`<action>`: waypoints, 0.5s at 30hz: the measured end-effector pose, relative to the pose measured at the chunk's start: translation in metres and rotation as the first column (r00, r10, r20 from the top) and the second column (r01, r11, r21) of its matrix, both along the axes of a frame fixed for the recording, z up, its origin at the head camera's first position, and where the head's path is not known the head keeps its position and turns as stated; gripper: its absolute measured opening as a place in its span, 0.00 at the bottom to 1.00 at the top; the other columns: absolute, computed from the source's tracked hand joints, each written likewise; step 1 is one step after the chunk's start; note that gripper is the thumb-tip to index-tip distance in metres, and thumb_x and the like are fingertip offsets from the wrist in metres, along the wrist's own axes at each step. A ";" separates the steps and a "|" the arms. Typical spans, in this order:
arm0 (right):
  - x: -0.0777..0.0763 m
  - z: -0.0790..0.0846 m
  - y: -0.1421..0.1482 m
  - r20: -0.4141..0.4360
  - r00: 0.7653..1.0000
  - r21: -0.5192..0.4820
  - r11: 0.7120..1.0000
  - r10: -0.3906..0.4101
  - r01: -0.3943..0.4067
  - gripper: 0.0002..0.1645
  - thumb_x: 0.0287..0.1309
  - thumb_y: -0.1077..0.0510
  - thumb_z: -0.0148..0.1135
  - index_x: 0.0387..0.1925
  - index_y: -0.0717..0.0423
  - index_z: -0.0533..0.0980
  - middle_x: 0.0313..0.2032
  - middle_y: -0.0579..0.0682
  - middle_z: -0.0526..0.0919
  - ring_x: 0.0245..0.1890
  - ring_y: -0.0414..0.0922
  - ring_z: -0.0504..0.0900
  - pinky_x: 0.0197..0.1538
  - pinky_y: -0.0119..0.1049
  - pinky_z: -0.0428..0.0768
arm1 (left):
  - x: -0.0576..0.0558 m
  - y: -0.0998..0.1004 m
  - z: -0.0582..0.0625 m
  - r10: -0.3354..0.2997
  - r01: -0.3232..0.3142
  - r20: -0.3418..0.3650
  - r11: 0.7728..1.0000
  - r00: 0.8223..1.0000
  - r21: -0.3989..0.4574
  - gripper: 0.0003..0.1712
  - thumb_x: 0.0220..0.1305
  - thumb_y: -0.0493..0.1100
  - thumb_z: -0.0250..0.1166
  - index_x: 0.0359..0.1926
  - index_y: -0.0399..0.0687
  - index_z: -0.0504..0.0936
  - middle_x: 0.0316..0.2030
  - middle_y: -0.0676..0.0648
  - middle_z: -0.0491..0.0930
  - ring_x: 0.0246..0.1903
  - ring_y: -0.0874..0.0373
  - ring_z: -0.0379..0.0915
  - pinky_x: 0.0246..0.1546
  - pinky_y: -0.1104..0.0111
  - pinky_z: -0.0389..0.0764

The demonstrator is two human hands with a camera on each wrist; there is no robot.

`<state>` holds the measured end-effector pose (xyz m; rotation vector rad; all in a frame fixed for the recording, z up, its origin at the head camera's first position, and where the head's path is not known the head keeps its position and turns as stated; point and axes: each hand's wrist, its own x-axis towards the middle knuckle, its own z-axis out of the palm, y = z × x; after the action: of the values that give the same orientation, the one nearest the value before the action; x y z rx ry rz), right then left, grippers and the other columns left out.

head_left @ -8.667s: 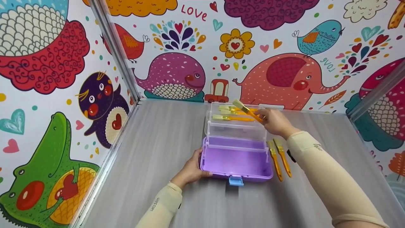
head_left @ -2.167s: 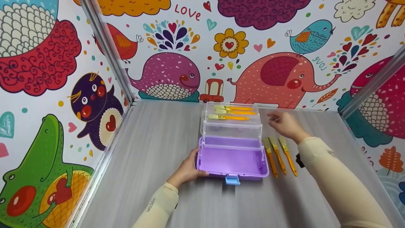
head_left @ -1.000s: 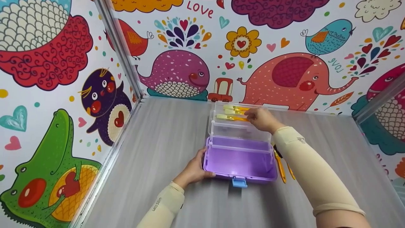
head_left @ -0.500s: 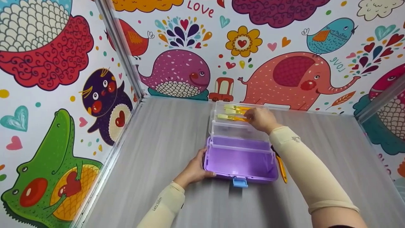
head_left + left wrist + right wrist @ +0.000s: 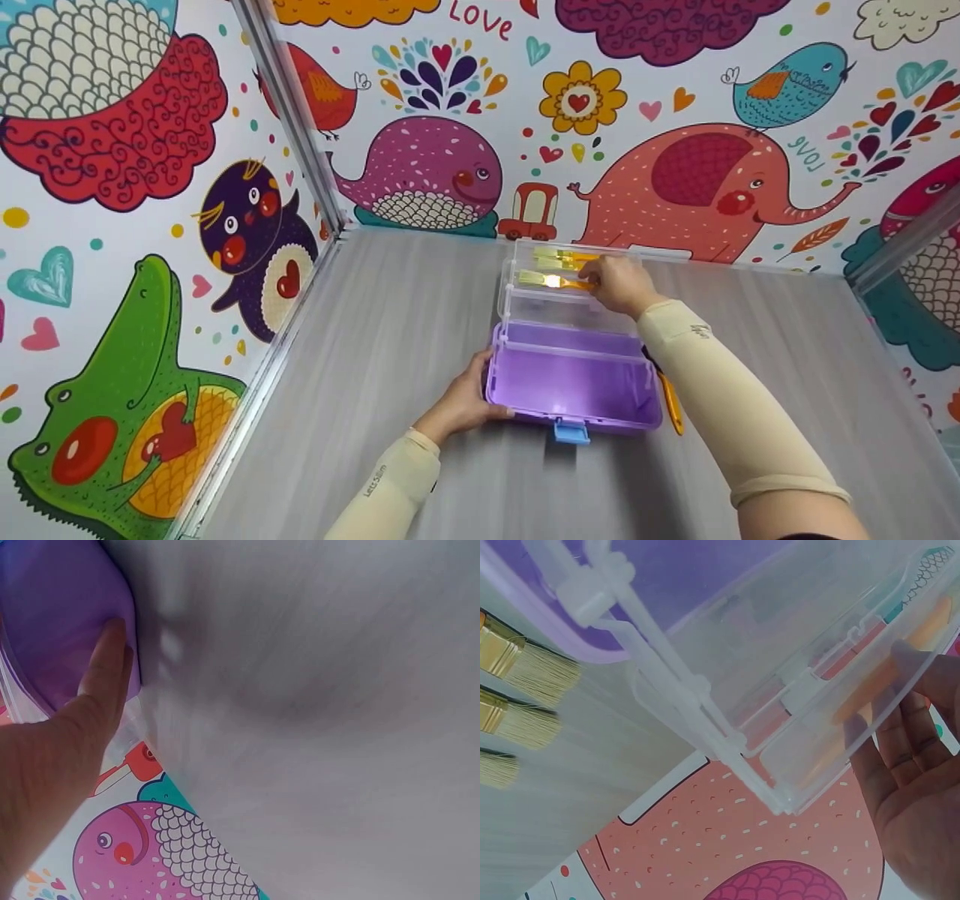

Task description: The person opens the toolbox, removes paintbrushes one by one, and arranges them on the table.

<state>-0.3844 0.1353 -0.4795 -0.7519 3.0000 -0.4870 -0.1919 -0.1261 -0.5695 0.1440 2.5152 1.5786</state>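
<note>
My left hand [image 5: 461, 401] holds the near left corner of an open purple storage box [image 5: 574, 379], thumb at the front rim. In the left wrist view its fingers lie along the box's side wall. Clear tiers rise behind the base, and the top tray [image 5: 810, 742] contains several flat paintbrushes with orange handles. My right hand [image 5: 624, 285] pinches the handle of the nearest paintbrush [image 5: 534, 278] in that tray; the handle end is hidden by the fingers. Behind it, more brushes [image 5: 551, 256] lie with pale bristles toward the left.
Right of the box, paintbrushes lie on the grey table; one orange handle [image 5: 673, 409] shows below my sleeve, and several bristle heads [image 5: 544, 675] appear in the right wrist view. A blue latch [image 5: 571, 433] hangs at the box front. Cartoon-printed walls [image 5: 420, 172] enclose the table's back and sides.
A paintbrush held in the air earlier was laid on the table with two others. My right hand then moved, unladen, back to the top tray and took hold of a handle. The left hand stayed.
</note>
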 end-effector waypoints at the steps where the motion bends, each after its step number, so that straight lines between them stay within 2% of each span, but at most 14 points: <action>1: 0.000 0.000 0.000 0.004 1.000 -0.002 1.000 0.000 0.000 0.14 0.55 0.67 0.67 0.44 0.58 0.86 0.40 0.56 0.86 0.42 0.55 0.83 0.52 0.53 0.80 | 0.000 0.000 0.000 0.000 0.000 0.002 1.000 1.000 0.000 0.62 0.41 0.36 0.82 0.74 0.40 0.54 0.67 0.32 0.66 0.64 0.39 0.64 0.68 0.49 0.59; 15: -0.001 0.000 0.002 -0.003 0.999 0.008 0.999 0.034 -0.034 0.16 0.54 0.69 0.66 0.44 0.57 0.87 0.40 0.55 0.87 0.43 0.54 0.83 0.53 0.53 0.79 | -0.001 0.001 -0.001 -0.004 0.004 -0.011 1.000 1.000 -0.005 0.62 0.41 0.35 0.82 0.74 0.39 0.54 0.67 0.33 0.66 0.64 0.40 0.64 0.68 0.49 0.60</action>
<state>-0.3851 0.1369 -0.4798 -0.8024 2.9849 -0.4731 -0.1926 -0.1254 -0.5705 0.1572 2.5255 1.5743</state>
